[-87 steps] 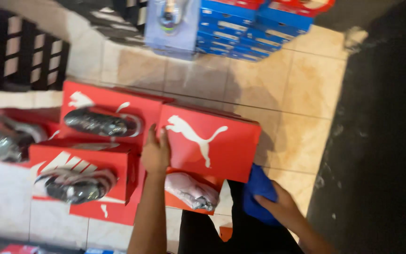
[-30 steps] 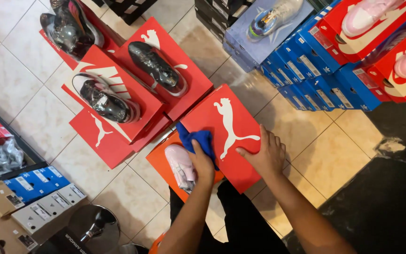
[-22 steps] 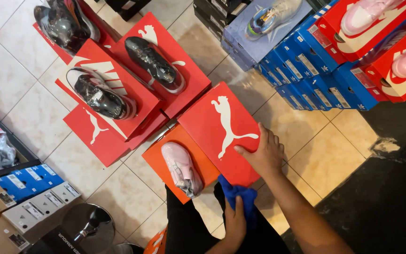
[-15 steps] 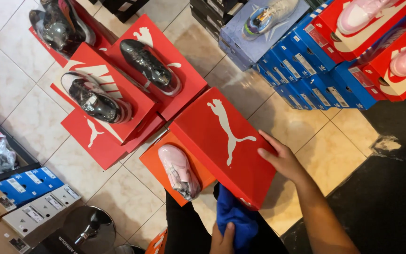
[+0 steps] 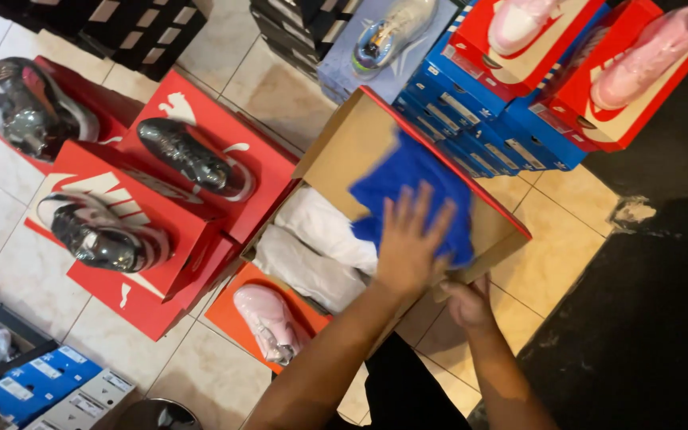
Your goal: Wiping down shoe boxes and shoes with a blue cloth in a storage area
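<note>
A red shoe box stands open, its lid [image 5: 349, 143] raised so the brown cardboard inside faces me. My left hand [image 5: 409, 243] presses a blue cloth [image 5: 420, 179] flat against the inside of the lid, fingers spread. My right hand [image 5: 465, 301] grips the lid's lower right edge from below. White wrapping paper [image 5: 320, 239] fills the open box under the lid. A pale pink shoe [image 5: 268, 322] lies on an orange box [image 5: 226, 312] just in front of it.
Black shoes [image 5: 189, 155] rest on red boxes [image 5: 161, 275] to the left. A stack of blue boxes [image 5: 471, 103] and red boxes with pink shoes [image 5: 646, 52] stands at the back right. A dark mat [image 5: 654, 318] covers the floor on the right.
The red lid has been swung up and open, showing white paper inside. My left hand has brought the blue cloth up from my lap onto the inside of the lid.
</note>
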